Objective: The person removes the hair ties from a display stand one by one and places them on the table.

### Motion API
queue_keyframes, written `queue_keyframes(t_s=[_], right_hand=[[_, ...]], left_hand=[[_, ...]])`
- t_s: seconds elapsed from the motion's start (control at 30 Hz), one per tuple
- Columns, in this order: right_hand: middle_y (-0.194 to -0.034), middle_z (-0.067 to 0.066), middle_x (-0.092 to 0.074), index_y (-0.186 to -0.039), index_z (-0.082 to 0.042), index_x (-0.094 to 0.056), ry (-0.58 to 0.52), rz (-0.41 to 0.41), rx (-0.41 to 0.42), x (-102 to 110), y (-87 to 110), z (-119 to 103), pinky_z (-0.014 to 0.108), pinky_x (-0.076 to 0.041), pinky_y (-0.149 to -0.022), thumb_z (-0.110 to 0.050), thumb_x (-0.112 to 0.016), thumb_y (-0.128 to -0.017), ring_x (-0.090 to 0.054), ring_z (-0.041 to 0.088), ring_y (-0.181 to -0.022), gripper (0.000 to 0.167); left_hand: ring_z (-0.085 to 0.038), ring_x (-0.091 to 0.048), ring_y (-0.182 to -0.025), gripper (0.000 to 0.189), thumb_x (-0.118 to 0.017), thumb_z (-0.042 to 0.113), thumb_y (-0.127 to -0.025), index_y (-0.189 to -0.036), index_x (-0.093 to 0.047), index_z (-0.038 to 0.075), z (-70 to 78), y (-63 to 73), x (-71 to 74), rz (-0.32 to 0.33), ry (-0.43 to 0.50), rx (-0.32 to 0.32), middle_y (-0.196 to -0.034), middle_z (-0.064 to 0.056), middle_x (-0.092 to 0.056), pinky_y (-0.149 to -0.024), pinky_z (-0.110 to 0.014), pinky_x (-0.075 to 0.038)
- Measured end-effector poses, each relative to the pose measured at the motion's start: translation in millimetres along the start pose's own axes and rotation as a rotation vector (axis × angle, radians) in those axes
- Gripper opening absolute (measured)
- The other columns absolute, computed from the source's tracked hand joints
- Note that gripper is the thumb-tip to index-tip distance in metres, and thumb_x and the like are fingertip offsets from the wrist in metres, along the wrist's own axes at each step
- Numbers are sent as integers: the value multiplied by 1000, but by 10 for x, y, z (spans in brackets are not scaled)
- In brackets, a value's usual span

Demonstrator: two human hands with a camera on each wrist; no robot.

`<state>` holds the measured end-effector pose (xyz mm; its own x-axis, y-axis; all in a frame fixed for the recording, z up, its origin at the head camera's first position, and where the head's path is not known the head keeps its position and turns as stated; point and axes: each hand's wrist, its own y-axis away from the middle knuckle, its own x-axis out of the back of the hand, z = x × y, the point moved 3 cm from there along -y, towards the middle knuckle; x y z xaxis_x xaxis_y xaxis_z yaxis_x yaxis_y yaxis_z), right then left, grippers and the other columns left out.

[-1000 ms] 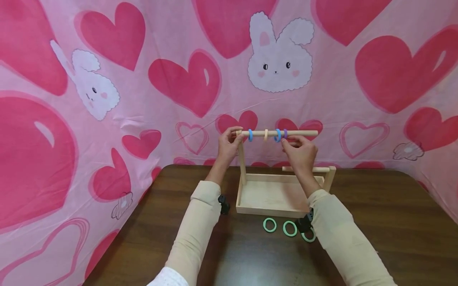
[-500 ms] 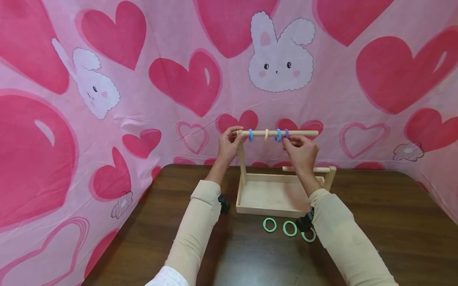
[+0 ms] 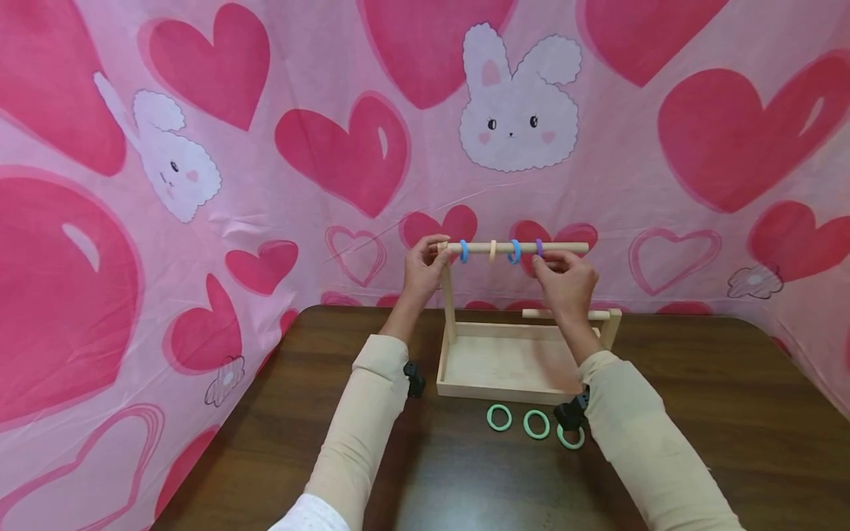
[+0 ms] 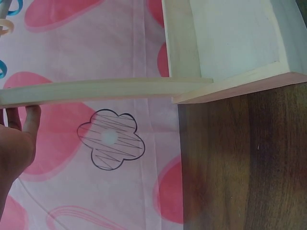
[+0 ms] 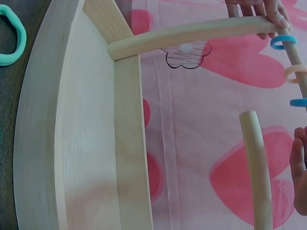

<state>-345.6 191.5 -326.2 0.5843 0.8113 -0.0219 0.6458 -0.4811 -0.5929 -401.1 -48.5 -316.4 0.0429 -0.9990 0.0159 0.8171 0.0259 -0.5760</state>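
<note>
My left hand (image 3: 423, 267) grips the top of the upright wooden post (image 3: 448, 302), where the long dowel (image 3: 566, 248) begins. With thumb and forefinger, my right hand (image 3: 568, 284) pinches a purple ring (image 3: 539, 248) that hangs around this dowel. Left of it on the same dowel hang a blue ring (image 3: 514, 252), a beige ring (image 3: 493, 251) and, nearest the post, another blue ring (image 3: 464, 252). In the right wrist view the fingers of my right hand (image 5: 300, 170) show only at the edge, and the purple ring is out of sight there.
The post rises from a shallow wooden tray (image 3: 498, 392) on the brown table (image 3: 372, 479). At its right end stands a shorter post (image 3: 611, 329) with a lower dowel (image 3: 564, 315). Three green rings (image 3: 536, 424) lie in front, the rightmost partly behind the right wrist camera (image 3: 571, 410).
My right hand has slid the purple ring to the right along the dowel, away from the neighbouring blue ring. My left hand has stayed at the post top.
</note>
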Motion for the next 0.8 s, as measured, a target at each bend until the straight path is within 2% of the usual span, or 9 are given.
queue_keyframes(t_s=[0.13, 0.23, 0.43, 0.8], right_hand=[[-67, -28, -63, -97, 5, -78, -7, 6, 0, 40, -16, 9, 4, -48, -61, -13, -80, -85, -58, -20, -60, 22], [-64, -38, -57, -96, 7, -77, -11, 11, 3, 69, -24, 8, 3, -47, -61, -12, -80, -85, -58, -20, -60, 22], [-65, -38, -59, -96, 10, -76, -15, 15, 5, 118, -45, 25, 3, -47, -62, -11, -80, -85, -58, -20, -60, 23], [-63, -31, -63, -101, 14, -73, -103, 1, -69, 242, -79, 67, 6, -51, -59, -9, -77, -88, -62, -15, -55, 26]], left_hand=[[1, -60, -72, 25, -67, -3, -94, -118, -64, -9, 2, 3, 3, 2, -3, -3, -105, -39, -67, -70, -17, -54], [1, -60, -71, 25, -67, -3, -94, -118, -64, -9, 8, 5, 2, 1, -3, -2, -106, -39, -67, -69, -16, -53], [0, -61, -71, 25, -67, -2, -94, -118, -64, -8, 22, 8, 2, 3, -7, 8, -107, -38, -68, -69, -17, -53], [0, -60, -71, 25, -68, -2, -93, -117, -66, -7, -6, 1, 6, 15, -25, 10, -105, -37, -68, -69, -18, -51]])
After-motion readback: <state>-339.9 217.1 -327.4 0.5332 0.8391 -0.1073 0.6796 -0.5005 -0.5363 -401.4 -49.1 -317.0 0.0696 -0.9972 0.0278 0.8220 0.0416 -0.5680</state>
